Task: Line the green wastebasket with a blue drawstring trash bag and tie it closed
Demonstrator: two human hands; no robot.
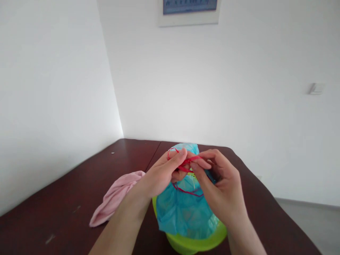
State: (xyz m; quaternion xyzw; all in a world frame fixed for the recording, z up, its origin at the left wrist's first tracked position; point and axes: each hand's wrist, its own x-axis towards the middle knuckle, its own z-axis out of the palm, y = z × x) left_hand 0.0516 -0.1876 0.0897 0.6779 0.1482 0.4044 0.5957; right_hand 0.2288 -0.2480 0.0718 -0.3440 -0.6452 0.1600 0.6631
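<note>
A thin blue plastic bag (183, 216) lines a lime-green plastic bin (193, 244) on the table and hangs over its near rim. Red plastic string (186, 170) loops in front of the bag, with some strands dangling below my fingers; whether it joins the bag I cannot tell. My left hand (167, 173) is closed on the string, thumb on top. Fingertips meeting it from the other side, my right hand (223, 180) pinches the same string between thumb and fingers. Both hands hover above the bin and hide part of its opening.
A crumpled pink cloth (119, 196) lies left of the bin on the dark reddish-brown table (66, 219). White walls (170, 88) stand behind and to the left. A framed picture (190, 14) and a switch (317, 89) are on the wall.
</note>
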